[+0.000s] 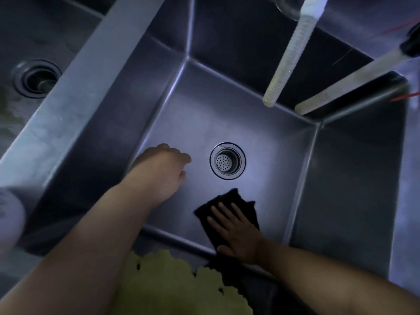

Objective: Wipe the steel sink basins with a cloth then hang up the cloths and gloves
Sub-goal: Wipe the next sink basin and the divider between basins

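A deep steel sink basin (261, 123) fills the view, with a round strainer drain (227, 161) in its floor. My right hand (236, 233) lies flat, fingers spread, pressing a black cloth (229, 200) onto the basin floor near the front wall. My left hand (162, 171) hovers low over the floor to the left of the drain, fingers curled loosely, holding nothing. A yellow-green cloth (172, 285) with a scalloped edge hangs over the front rim below my arms. No gloves are in view.
A second basin (25, 35) with its own drain (37, 78) lies at the left, beyond a steel divider (75, 92). Two pale hoses (288, 53) (350, 85) hang down over the back right corner. A white bottle top (10, 214) sits at the left edge.
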A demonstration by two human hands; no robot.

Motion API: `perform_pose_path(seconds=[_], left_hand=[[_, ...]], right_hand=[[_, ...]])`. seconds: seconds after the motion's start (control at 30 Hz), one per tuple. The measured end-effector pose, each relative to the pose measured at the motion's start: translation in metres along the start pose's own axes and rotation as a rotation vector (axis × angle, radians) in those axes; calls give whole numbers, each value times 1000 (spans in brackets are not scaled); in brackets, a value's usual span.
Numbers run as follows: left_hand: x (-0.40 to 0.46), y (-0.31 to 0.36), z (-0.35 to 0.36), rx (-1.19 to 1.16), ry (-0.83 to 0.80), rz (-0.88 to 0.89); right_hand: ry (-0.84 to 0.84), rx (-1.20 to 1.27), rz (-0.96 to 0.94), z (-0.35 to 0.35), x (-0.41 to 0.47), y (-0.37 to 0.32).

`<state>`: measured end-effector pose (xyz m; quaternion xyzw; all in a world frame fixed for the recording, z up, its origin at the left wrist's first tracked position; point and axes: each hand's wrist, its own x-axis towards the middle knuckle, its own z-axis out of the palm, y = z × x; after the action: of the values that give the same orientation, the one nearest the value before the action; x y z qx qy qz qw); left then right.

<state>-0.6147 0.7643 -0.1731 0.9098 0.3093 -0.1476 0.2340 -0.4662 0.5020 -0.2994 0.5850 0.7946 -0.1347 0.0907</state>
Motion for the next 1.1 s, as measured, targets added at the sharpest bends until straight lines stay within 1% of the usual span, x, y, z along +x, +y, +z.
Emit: perform_pose_path(seconds=[0.07, 0.13, 0.17, 0.23, 0.27, 0.3, 0.33, 0.4, 0.53, 0.57, 0.63, 0.67, 0.73, 0.77, 0.8, 0.87, 0.97, 1.03, 1.1], left_hand=[[0, -3, -1, 15, 37, -15], [0, -4, 0, 1, 44, -28], [0, -3, 1, -7, 34, -27], [-2, 1, 0, -1, 36, -12], [-4, 4, -1, 28, 47, -1], [-5, 8, -2, 77, 60, 17], [-6, 12, -4, 132, 70, 38], [-9, 21, -9, 198, 78, 67], [-10, 33, -19, 260, 22, 84], [-10, 35, -21, 272, 0, 88], [-9, 40, -27, 296, -38, 101], [-8, 42, -29, 316, -56, 113], [-4, 47, -33, 371, -95, 142], [-1, 50, -35, 393, -111, 151], [1, 52, -37, 405, -128, 155], [8, 55, -39, 419, -149, 166], [21, 58, -35, 416, -196, 172], [35, 59, -24, 418, -233, 181], [52, 59, -6, 456, -254, 214]], right_hand=[[26, 43, 10, -6, 29, 4], [65, 114, 138, -12, 50, 11], [90, 157, 259, -15, 58, 14], [160, 225, 571, -22, 72, 19], [194, 242, 715, -25, 79, 21], [206, 249, 820, -26, 86, 25], [196, 255, 881, -28, 95, 30], [167, 264, 924, -32, 114, 42], [140, 243, 992, -37, 143, 56], [148, 245, 987, -37, 144, 58], [182, 250, 901, -36, 139, 62], [183, 247, 822, -35, 133, 66], [94, 132, 597, -36, 118, 75], [80, 68, 515, -38, 112, 81], [100, 31, 468, -41, 106, 85], [99, 26, 423, -45, 100, 94], [44, 1, 339, -44, 96, 105], [10, 52, 309, -47, 95, 109], [18, 60, 295, -45, 94, 111]])
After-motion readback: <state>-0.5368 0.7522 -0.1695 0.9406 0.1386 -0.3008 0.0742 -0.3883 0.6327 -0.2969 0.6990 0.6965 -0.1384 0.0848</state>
